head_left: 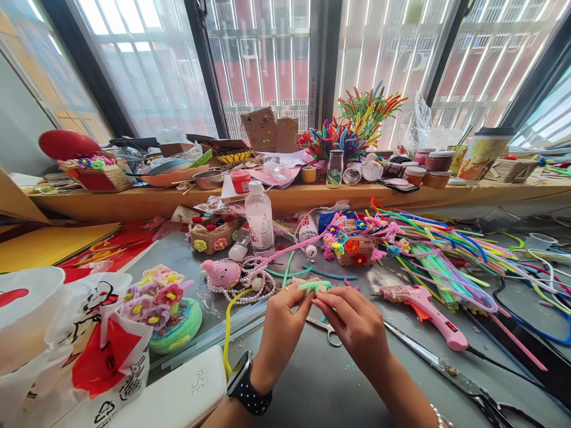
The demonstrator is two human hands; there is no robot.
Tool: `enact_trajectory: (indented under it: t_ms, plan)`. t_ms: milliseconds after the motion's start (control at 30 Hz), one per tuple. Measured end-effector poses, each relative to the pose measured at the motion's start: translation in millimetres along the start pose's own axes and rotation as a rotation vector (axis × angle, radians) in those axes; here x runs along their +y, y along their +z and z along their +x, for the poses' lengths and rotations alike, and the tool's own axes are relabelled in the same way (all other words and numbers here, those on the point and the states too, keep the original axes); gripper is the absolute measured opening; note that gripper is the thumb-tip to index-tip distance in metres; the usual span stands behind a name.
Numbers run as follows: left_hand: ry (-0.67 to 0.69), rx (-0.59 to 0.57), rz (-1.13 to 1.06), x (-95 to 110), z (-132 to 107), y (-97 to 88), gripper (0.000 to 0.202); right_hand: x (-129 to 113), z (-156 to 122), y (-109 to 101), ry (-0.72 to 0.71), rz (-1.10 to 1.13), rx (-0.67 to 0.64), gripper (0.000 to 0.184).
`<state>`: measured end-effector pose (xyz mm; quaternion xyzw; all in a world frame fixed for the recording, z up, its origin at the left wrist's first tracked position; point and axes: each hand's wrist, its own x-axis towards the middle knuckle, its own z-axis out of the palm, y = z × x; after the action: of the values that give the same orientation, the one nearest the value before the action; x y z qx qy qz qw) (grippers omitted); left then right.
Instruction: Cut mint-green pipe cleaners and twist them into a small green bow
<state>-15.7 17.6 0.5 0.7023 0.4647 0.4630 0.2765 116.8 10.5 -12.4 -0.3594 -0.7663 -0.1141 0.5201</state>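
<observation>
Both of my hands meet over the middle of the grey table. Between their fingertips is a small, light green fuzzy piece that looks like bent pipe cleaner. My left hand pinches it from the left, and my right hand pinches its other side. The fingers hide part of its shape. Under the hands lies a small pair of silver scissors. To the right of my right hand rests a pink glue gun, with large scissors in front of it.
Bundled pipe cleaners spread over the right side. Behind the hands stand a clear bottle and a basket of fuzzy flowers. At left are a white power bank, a plastic bag and a flower pot. A cluttered sill runs behind.
</observation>
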Motion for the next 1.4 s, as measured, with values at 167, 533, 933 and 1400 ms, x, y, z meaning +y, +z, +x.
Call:
enact_trajectory:
  t_ms: [167, 533, 933, 1400]
  plan:
    - [0.137, 0.065, 0.167, -6, -1, 3.2, 0.022, -1, -3, 4, 0.002, 0.016, -0.017, 0.009]
    - [0.432, -0.177, 0.262, -6, 1, -5.6, 0.031, 2, 11, -19, 0.252, 0.326, -0.088, 0.009]
    - [0.229, -0.301, -0.037, 2, -1, -5.1, 0.023, 17, 12, -15, 0.826, 0.634, -0.316, 0.025]
    - [-0.276, -0.1, -0.518, 2, 3, -0.3, 0.045, 15, 1, -6, 0.111, 0.1, -0.194, 0.037]
